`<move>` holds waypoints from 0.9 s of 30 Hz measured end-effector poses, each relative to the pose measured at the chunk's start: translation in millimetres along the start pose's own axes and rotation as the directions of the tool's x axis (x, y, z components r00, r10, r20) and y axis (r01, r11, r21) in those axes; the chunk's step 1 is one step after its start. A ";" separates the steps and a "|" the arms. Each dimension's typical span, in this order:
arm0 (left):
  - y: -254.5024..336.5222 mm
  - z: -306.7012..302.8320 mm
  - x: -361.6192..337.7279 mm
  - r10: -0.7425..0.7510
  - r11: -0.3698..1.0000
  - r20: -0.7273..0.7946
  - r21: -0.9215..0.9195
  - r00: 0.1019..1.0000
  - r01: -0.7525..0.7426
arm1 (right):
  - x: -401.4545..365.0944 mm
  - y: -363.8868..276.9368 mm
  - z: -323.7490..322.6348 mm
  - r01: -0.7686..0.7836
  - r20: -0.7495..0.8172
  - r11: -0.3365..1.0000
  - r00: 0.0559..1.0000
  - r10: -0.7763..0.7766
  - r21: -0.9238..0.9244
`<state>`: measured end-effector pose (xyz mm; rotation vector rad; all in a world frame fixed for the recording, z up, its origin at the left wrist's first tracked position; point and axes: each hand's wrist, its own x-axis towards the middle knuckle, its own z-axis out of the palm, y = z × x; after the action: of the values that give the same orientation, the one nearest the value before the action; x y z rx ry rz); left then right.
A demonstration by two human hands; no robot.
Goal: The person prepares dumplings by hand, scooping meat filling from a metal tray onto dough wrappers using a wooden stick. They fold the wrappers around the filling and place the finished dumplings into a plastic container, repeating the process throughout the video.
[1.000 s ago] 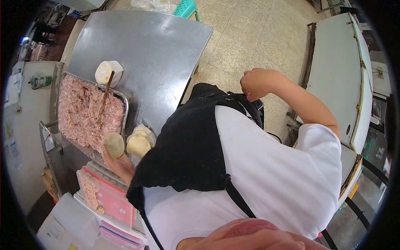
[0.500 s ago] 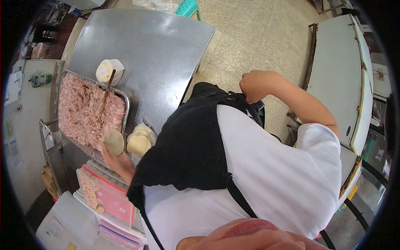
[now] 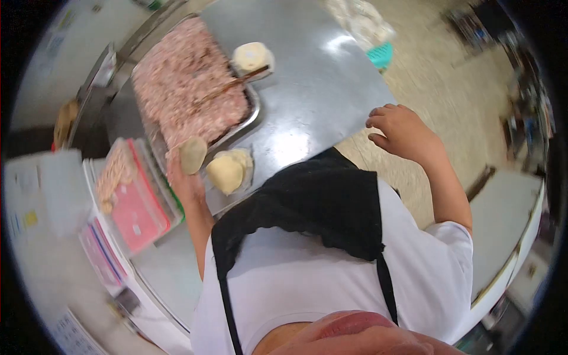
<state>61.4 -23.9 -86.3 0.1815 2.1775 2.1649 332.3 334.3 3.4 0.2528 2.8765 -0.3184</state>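
My left hand (image 3: 184, 180) holds a round, pale dumpling wrapper (image 3: 193, 155) at the near edge of a metal tray (image 3: 255, 112). Pink minced meat (image 3: 183, 77) is heaped in that tray. A brown wooden stick or pair of chopsticks (image 3: 231, 87) rests across the meat, one end over the rim. Beside the left hand lies a stack of wrappers (image 3: 226, 173) on clear plastic. A second round pale stack (image 3: 253, 57) stands past the tray. My right hand (image 3: 405, 133) hangs in the air off the table's right edge, fingers loosely bent, thumb apart, nothing visible in it.
The steel table (image 3: 307, 77) has its edge close to my black apron (image 3: 302, 201). Plastic containers with a pink-red lid (image 3: 139, 216) sit at the left, pale formed pieces on top. A turquoise stool (image 3: 380, 55) and plastic bags (image 3: 361, 23) are beyond the table.
My right hand has come away from the apron's side and moved forward toward the table, its fingers loosening. My left hand still holds the wrapper. The camera view has turned.
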 end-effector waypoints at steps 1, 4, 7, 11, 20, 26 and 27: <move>3.2 -1.7 -2.0 -0.133 0.928 0.015 -0.348 0.991 0.130 | 19.0 -1.8 -9.6 0.107 -0.073 0.994 0.992 -0.104 0.035; 0.9 -10.7 -11.0 -0.102 0.951 -0.109 -0.303 0.989 0.065 | 80.6 -11.2 -21.2 0.369 -0.236 0.929 0.906 -0.350 0.039; 10.6 -7.3 -31.1 -0.156 0.953 -0.184 -0.287 0.970 0.099 | 147.2 -31.8 -17.0 0.576 -0.380 0.817 0.760 -0.527 0.019; 18.6 2.5 -56.5 -0.172 0.952 -0.248 -0.290 0.953 0.097 | 198.2 -58.1 -12.2 0.706 -0.453 0.707 0.645 -0.615 0.044; 12.4 -24.8 -76.5 -0.250 0.932 -0.260 -0.327 0.933 0.158 | 159.2 -27.1 1.7 0.502 0.147 0.747 0.779 -0.609 0.436; 1.9 -32.2 -43.9 -0.210 0.961 -0.305 -0.241 0.929 0.138 | 190.9 -80.7 -17.5 0.679 -0.209 0.715 0.733 -0.648 0.165; 11.9 -30.7 -37.1 -0.212 0.958 -0.261 -0.245 0.942 0.148 | 206.0 -92.9 -16.8 0.650 -0.242 0.756 0.748 -0.618 0.080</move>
<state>94.7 -59.1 -75.5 -0.3511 1.9592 2.4262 113.3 278.7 -14.4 -0.7504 3.0443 -0.6770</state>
